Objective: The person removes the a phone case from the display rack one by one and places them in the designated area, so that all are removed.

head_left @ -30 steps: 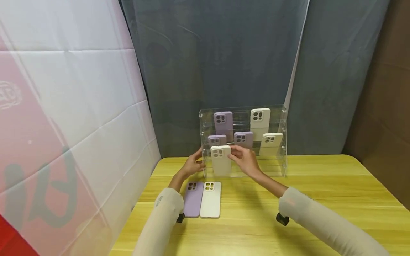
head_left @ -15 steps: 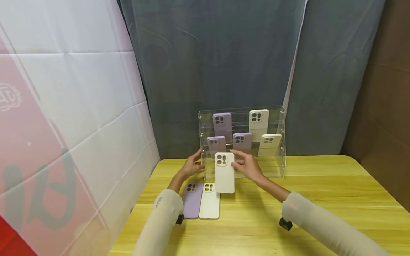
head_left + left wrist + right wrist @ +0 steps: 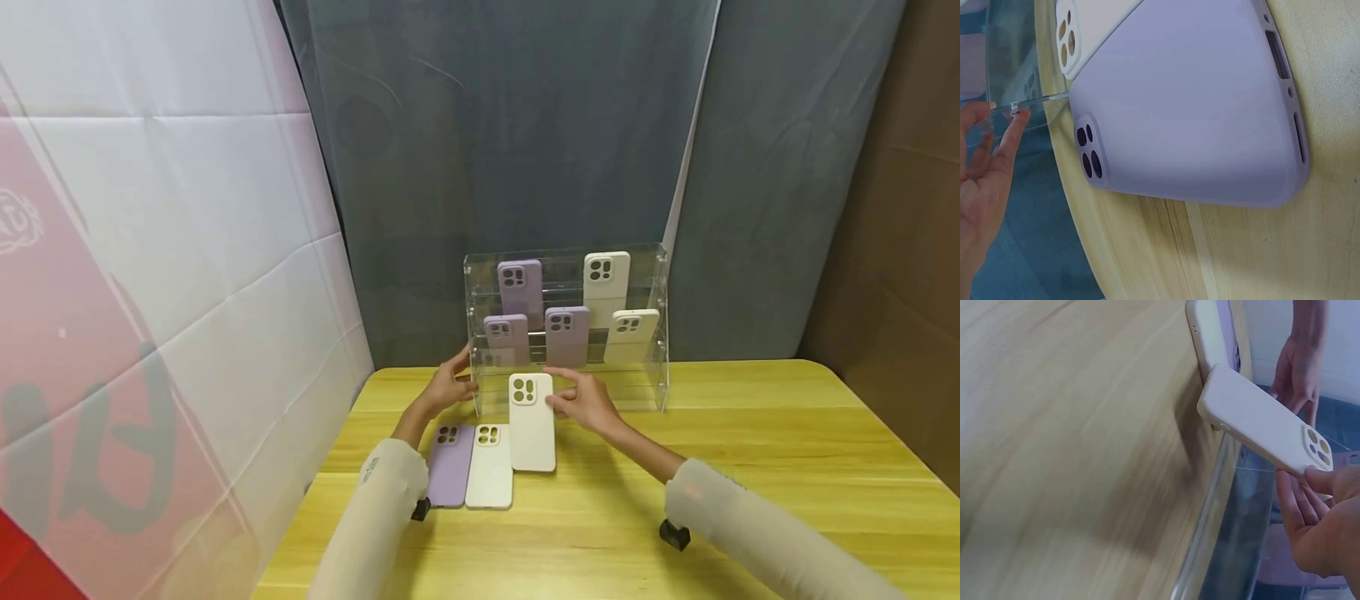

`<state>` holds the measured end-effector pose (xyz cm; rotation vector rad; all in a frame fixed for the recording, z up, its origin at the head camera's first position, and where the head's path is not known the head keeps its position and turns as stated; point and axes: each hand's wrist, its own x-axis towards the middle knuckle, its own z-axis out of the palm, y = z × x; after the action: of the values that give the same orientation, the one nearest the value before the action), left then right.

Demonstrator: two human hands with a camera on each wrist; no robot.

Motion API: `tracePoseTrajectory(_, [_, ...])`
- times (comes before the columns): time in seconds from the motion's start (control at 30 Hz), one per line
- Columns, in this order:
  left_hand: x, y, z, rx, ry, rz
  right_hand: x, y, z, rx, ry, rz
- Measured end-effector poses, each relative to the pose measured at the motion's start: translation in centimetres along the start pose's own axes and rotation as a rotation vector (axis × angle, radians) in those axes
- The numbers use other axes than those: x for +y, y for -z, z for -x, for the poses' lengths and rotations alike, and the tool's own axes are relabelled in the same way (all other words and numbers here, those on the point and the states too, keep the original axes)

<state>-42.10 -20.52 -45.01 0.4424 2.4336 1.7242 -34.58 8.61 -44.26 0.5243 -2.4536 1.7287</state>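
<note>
Right hand (image 3: 583, 402) is shown pinching a white phone case (image 3: 532, 422) by its camera end, held just above the counter (image 3: 750, 467) beside a white and a purple case (image 3: 450, 465). Left hand (image 3: 448, 387), fingers relaxed, touches the clear rack (image 3: 660, 333). Step judged: laying down; a level lowering alongside the row is called for.

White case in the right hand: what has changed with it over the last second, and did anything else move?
The right hand has drawn the white phone case out of the clear acrylic rack's lowest tier, toward the person and down, and it now hangs over the table beside the flat white case. The left hand stays on the rack's left edge. The flat purple case and the five racked cases have not moved.
</note>
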Motion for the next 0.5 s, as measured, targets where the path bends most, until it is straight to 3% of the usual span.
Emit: tracePoseTrajectory(0.5, [0.0, 0.0, 0.0, -0.01, -0.004, 0.011, 2.0, -0.4, 1.0, -0.038, -0.054, -0.007])
